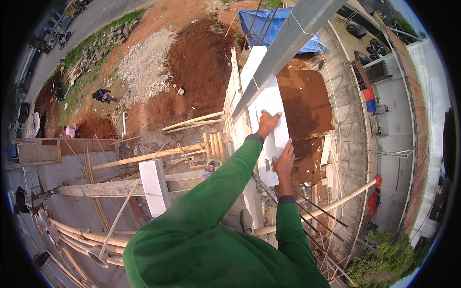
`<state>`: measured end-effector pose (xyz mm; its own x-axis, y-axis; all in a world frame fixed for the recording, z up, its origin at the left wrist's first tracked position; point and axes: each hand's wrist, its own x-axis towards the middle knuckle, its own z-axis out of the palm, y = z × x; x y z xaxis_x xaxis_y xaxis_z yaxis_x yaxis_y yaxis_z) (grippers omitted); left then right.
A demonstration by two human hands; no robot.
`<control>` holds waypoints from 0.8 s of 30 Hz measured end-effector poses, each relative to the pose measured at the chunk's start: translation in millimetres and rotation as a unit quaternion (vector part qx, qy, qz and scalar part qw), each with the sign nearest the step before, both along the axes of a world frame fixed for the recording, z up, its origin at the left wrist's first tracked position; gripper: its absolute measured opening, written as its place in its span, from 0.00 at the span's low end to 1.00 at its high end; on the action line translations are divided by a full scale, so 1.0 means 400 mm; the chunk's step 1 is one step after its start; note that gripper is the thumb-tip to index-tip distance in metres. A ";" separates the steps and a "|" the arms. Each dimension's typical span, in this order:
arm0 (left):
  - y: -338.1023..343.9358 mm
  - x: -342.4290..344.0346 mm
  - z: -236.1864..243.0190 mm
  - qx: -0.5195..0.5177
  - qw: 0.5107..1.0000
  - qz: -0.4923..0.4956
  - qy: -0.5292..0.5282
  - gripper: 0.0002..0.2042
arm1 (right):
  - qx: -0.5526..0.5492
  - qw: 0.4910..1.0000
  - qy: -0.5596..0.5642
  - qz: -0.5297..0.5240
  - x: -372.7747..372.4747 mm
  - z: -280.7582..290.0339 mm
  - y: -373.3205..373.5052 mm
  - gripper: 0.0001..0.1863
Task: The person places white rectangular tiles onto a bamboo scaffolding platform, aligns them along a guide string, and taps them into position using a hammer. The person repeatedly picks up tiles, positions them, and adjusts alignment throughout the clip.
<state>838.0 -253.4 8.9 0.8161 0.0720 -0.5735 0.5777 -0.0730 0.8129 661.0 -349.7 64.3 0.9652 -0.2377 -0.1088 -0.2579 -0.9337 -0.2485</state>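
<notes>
Item: two hands working on a white block at height. Left hand (267,122) is lying with fingers spread flat on the upper face of the white block (270,103), its green sleeve (225,177) reaching up from the lower edge. Right hand (284,161) is pressing with fingers close together against the block's near right edge, forearm coming up nearly straight. The block is sitting on top of the wall (242,120), its long axis running along the wall line, away from the person. A grey metal beam (283,43) is crossing diagonally just above the block's far end. Bamboo scaffold poles (149,156) are lying left of the wall; another white block (154,187) is resting on a plank at the left. Red soil (199,62) and a blue tarpaulin (269,26) are showing far below.
</notes>
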 end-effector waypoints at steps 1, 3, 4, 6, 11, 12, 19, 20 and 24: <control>-0.004 0.002 -0.014 0.009 1.000 0.011 -0.009 0.43 | -0.005 1.000 -0.002 -0.002 0.001 -0.001 0.001 0.63; -0.007 0.004 -0.035 0.007 1.000 0.019 -0.010 0.41 | -0.006 1.000 0.000 -0.008 0.003 0.000 0.004 0.63; -0.003 0.006 -0.042 -0.004 1.000 0.015 -0.004 0.40 | -0.007 1.000 0.006 -0.015 0.004 0.002 0.007 0.63; 0.000 0.011 -0.045 -0.023 1.000 0.015 0.006 0.39 | -0.010 1.000 0.007 -0.020 0.007 0.006 0.011 0.62; 0.011 0.006 -0.018 -0.068 0.997 0.014 0.019 0.36 | -0.002 0.999 0.026 -0.042 0.005 0.009 0.015 0.61; 0.013 0.006 -0.011 -0.066 0.997 0.023 0.009 0.34 | -0.002 0.999 0.019 -0.044 0.005 0.008 0.015 0.61; 0.020 0.009 -0.009 -0.107 0.993 0.037 0.045 0.38 | 0.008 0.996 0.024 -0.085 0.003 -0.010 0.020 0.56; 0.032 0.012 -0.010 -0.151 0.988 -0.004 0.045 0.39 | 0.008 0.996 -0.001 -0.089 0.005 -0.010 0.023 0.55; 0.150 0.018 -0.021 -0.214 0.955 -0.181 0.101 0.44 | 0.057 0.991 -0.012 -0.119 0.007 -0.003 0.036 0.53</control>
<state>845.2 -193.4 0.3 0.6127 -0.4693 -0.6358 0.7261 0.0168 0.6874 663.8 -335.4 63.2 0.8864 -0.4457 -0.1250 -0.4592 -0.8129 -0.3581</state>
